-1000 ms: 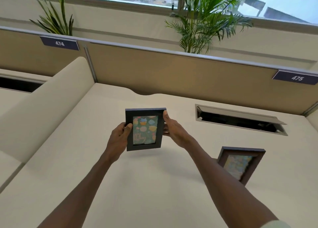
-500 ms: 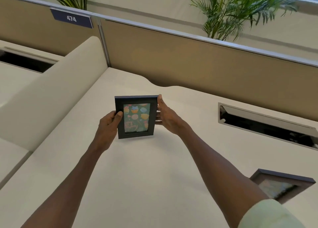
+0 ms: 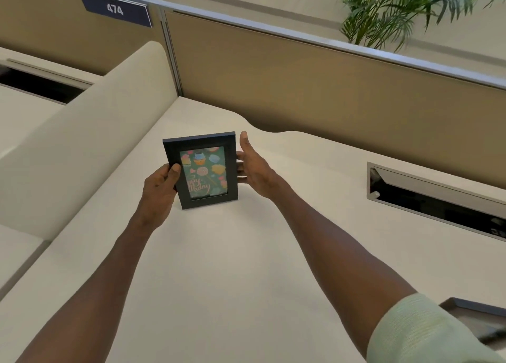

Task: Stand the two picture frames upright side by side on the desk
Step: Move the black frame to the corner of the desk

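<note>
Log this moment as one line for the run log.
step: placing first frame | black frame: upright, held by left hand and right hand over desk | second frame: untouched

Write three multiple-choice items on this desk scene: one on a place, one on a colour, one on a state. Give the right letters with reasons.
1. Where is the second picture frame?
A. at the lower right edge of view
B. on the window sill
C. inside the cable slot

2. What colour is the frame being held?
A. white
B. black
C. red

3. How is the held frame supported?
A. lying flat, untouched
B. leaning on the partition
C. upright between both hands

Answers:
1. A: only its corner shows, past the pale green sleeve.
2. B: a black border surrounds a green birthday print.
3. C: the left hand grips one side and the right hand steadies the other, its bottom edge at the desk.
</note>
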`<state>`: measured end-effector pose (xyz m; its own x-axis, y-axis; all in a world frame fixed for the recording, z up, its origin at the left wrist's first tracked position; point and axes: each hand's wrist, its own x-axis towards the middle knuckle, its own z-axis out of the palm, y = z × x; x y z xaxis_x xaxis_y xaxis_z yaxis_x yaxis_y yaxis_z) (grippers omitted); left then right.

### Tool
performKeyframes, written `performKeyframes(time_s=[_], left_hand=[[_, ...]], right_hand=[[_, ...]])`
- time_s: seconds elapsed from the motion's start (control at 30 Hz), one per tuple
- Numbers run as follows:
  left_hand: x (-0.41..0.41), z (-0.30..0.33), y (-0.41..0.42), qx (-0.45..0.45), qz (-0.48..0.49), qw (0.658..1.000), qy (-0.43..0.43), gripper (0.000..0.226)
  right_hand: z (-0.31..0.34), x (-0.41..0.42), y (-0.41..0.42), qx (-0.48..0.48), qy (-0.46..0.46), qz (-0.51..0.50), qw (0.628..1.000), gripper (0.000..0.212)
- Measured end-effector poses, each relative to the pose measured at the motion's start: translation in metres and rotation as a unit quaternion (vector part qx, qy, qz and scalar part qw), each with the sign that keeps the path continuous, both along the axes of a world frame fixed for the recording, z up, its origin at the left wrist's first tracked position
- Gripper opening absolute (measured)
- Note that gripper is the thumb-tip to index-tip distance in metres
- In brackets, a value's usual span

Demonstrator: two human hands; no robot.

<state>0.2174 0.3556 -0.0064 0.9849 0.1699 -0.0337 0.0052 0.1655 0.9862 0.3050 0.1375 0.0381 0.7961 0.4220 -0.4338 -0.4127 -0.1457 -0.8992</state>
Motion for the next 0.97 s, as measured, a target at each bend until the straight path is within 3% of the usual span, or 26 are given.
performKeyframes(time_s=[0.27, 0.97], left_hand=[[0.022, -0.012, 0.023, 0.01, 0.012, 1.0, 0.001, 0.035], [0.021, -0.003, 0.041, -0.013, 0.03, 0.999, 0.03, 0.032]], right_hand=[[-0.01, 0.013, 0.02, 0.006, -0.018, 0.004, 1.0, 0.055], [-0.015, 0.01, 0.048, -0.028, -0.011, -0.014, 0.999, 0.055]])
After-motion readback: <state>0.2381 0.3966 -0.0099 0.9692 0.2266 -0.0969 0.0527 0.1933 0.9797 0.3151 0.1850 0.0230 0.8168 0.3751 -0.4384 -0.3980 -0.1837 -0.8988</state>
